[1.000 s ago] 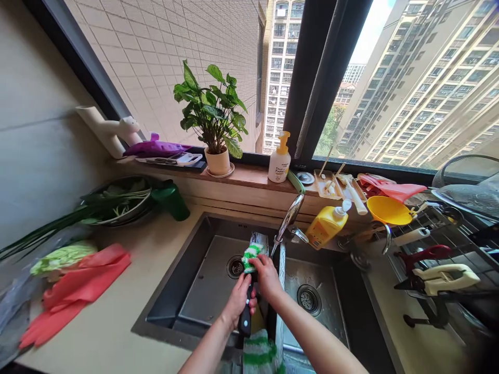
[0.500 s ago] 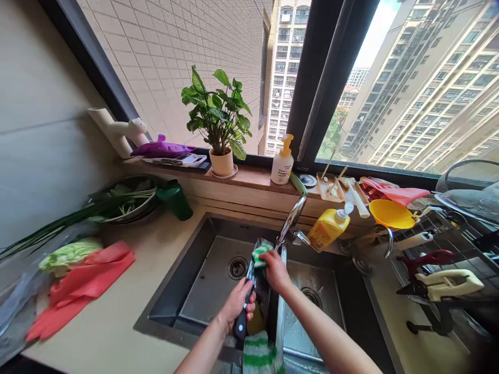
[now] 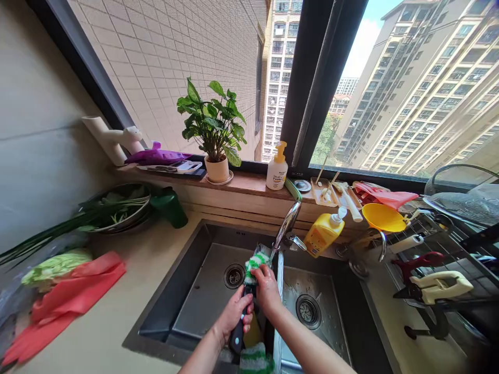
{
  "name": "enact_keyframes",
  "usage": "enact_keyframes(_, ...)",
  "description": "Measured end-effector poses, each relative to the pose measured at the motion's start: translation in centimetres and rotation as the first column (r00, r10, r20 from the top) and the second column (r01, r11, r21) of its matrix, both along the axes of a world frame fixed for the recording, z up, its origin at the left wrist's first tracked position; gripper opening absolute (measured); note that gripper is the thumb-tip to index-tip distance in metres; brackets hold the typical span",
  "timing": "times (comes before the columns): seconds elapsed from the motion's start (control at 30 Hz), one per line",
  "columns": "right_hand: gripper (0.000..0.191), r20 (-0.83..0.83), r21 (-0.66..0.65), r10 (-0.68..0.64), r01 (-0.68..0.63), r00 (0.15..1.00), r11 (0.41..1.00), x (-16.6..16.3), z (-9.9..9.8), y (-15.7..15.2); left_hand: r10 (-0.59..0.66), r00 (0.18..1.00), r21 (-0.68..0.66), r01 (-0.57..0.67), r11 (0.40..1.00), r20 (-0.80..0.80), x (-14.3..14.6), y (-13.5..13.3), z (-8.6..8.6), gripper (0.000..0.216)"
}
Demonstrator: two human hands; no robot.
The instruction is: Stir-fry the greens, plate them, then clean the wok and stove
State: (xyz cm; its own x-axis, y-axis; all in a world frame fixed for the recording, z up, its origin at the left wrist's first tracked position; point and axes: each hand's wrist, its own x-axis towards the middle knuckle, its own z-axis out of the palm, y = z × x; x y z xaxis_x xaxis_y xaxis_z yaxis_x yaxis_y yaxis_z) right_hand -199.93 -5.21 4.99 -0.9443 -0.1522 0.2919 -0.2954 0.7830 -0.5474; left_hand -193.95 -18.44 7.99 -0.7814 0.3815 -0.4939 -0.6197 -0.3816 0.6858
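My left hand (image 3: pixel 233 318) is closed around the black riveted handle of a kitchen knife (image 3: pixel 236 338), over the left sink basin near the divider. The blade points away from me, mostly hidden. My right hand (image 3: pixel 268 290) presses a green-and-white scrubbing cloth (image 3: pixel 254 264) around the blade, just above the handle. Beyond the cloth, the tap (image 3: pixel 287 224) stands with its spout close to the blade's far end. A second striped green-and-white cloth (image 3: pixel 255 359) hangs at the sink's near edge, below my hands.
The double sink (image 3: pixel 195 291) has a second drain (image 3: pixel 307 310) on the right. Behind it stand a yellow bottle (image 3: pixel 324 234), a white pump bottle (image 3: pixel 276 169) and a potted plant (image 3: pixel 217 169). Red gloves (image 3: pixel 74 301) lie left; a wire rack (image 3: pixel 436 249) with scissors stands right.
My right hand has slid the cloth down the blade toward the handle, closer to my left hand. The left hand keeps its hold. The view has shifted slightly.
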Motion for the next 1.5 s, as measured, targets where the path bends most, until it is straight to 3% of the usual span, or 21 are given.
enact_keyframes(0.07,0.054,0.003,-0.041,-0.029,0.029,1.000,0.999,-0.5,-0.1,0.3,-0.030,0.999,0.010,0.030,0.999,-0.011,0.5,-0.2,-0.3,0.055)
enact_keyframes(0.13,0.048,0.042,-0.113,-0.142,0.146,0.989,0.983,-2.6,0.5,2.1,-0.061,0.998,-0.017,0.061,0.998,-0.009,1.2,-0.6,-0.7,0.059)
enact_keyframes(0.2,0.041,0.105,-0.184,-0.272,0.288,0.956,0.940,-4.9,1.2,4.9,-0.126,0.992,-0.180,0.118,0.977,-0.033,1.8,-1.4,-0.9,0.061)
enact_keyframes(0.23,0.039,0.136,-0.207,-0.322,0.345,0.937,0.916,-5.8,1.6,6.5,-0.182,0.979,-0.330,0.143,0.933,-0.090,1.9,-1.9,-0.8,0.056)
enact_keyframes(0.27,0.037,0.161,-0.218,-0.357,0.386,0.920,0.897,-6.4,1.8,8.1,-0.266,0.948,-0.514,0.145,0.846,-0.172,1.9,-2.4,-0.6,0.046)
enact_keyframes(0.33,0.039,0.195,-0.217,-0.403,0.440,0.894,0.871,-6.5,2.4,11.0,-0.517,0.806,-0.850,0.031,0.525,-0.290,1.5,-3.6,0.0,0.029)
enact_keyframes(0.37,0.040,0.209,-0.222,-0.425,0.466,0.881,0.856,-6.1,2.9,12.1,-0.629,0.723,-0.933,-0.060,0.355,-0.286,1.2,-4.1,0.4,0.025)
enact_keyframes(0.4,0.042,0.207,-0.232,-0.445,0.486,0.871,0.843,-5.5,3.4,12.9,-0.708,0.660,-0.966,-0.134,0.221,-0.253,0.8,-4.6,0.8,0.025)
enact_keyframes(0.43,0.042,0.182,-0.247,-0.455,0.488,0.872,0.837,-4.8,4.1,13.2,-0.753,0.625,-0.977,-0.175,0.124,-0.208,0.5,-4.9,1.2,0.029)
enact_keyframes(0.5,0.040,0.059,-0.268,-0.411,0.411,0.910,0.871,-3.0,5.5,12.4,-0.788,0.597,-0.980,-0.194,0.038,-0.149,-0.2,-4.9,1.9,0.031)
enact_keyframes(0.63,0.049,-0.146,-0.109,-0.104,0.088,0.984,0.990,0.5,7.4,5.9,-0.839,0.534,-0.968,-0.250,-0.039,-0.104,-1.5,-3.5,2.9,0.033)
enact_keyframes(0.73,0.057,-0.058,0.077,0.055,-0.050,0.997,0.996,1.9,7.0,0.4,-0.861,0.502,-0.946,-0.312,-0.085,-0.088,-2.6,-2.5,3.6,0.036)
enact_keyframes(0.83,0.052,0.074,0.209,0.078,-0.092,0.994,0.974,1.6,6.2,-2.2,-0.866,0.493,-0.925,-0.360,-0.119,-0.080,-3.2,-2.5,4.2,0.036)
enact_keyframes(0.93,0.052,0.137,0.257,0.018,-0.054,0.990,0.965,-0.5,5.8,-0.9,-0.869,0.489,-0.910,-0.391,-0.138,-0.079,-3.3,-3.3,4.5,0.035)
enact_keyframes(1.03,0.049,0.182,0.292,-0.130,0.073,0.975,0.954,-3.2,5.7,3.4,-0.875,0.477,-0.899,-0.415,-0.139,-0.085,-2.9,-4.2,4.4,0.034)
enact_keyframes(1.17,0.040,0.241,0.347,-0.361,0.267,0.901,0.899,-5.0,6.5,9.4,-0.895,0.434,-0.898,-0.427,-0.106,-0.100,-2.7,-5.0,3.7,0.032)
enact_keyframes(1.23,0.042,0.213,0.349,-0.410,0.323,0.887,0.880,-4.7,7.2,10.7,-0.909,0.401,-0.900,-0.429,-0.076,-0.114,-3.0,-5.0,3.3,0.030)
enact_keyframes(1.33,0.046,0.095,0.257,-0.356,0.322,0.930,0.911,-2.6,7.9,9.1,-0.930,0.338,-0.899,-0.437,-0.022,-0.141,-3.8,-4.1,2.9,0.025)
enact_keyframes(1.43,0.051,0.047,0.158,-0.141,0.132,0.989,0.979,0.1,7.5,4.7,-0.942,0.291,-0.893,-0.450,0.020,-0.168,-4.4,-2.8,2.9,0.022)
enact_keyframes(1.5,0.051,0.080,0.162,-0.024,0.011,0.997,0.987,1.2,7.0,1.9,-0.944,0.274,-0.886,-0.462,0.040,-0.186,-4.7,-2.3,3.2,0.022)
